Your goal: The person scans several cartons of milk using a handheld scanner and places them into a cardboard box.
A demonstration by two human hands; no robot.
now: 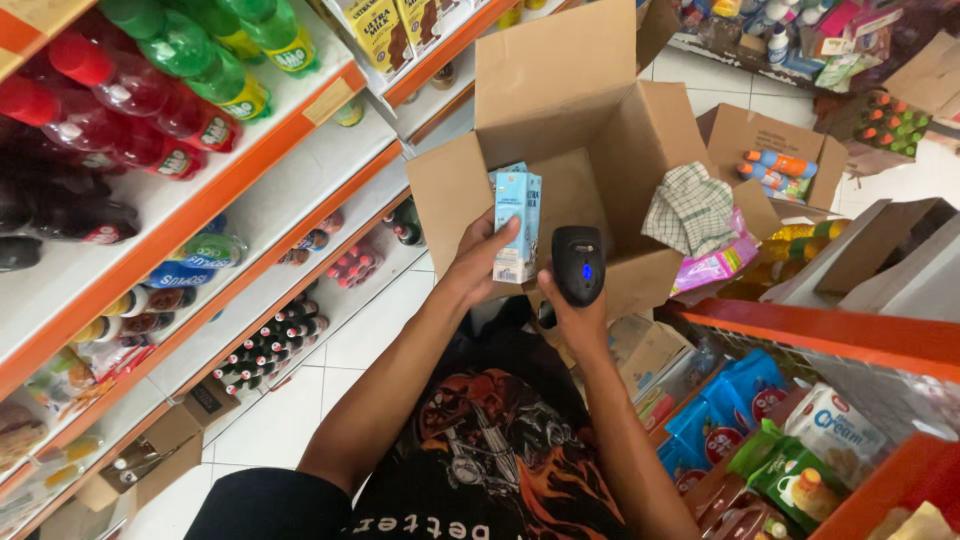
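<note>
My left hand [478,262] grips a small light-blue drink carton [517,226], held upright over an open cardboard box [590,130]. Right beside it, my right hand [578,318] holds a black handheld barcode scanner [578,262] with a small blue light on its top. The scanner's head is close to the carton's right side. The inside bottom of the box is hidden behind the carton and the hands.
Orange-edged shelves [200,215] on the left carry red, green and dark soda bottles. A checked cloth [690,208] lies on the box's right flap. Further open boxes [775,150] stand on the tiled floor beyond. Snack packets [800,440] fill an orange shelf at lower right.
</note>
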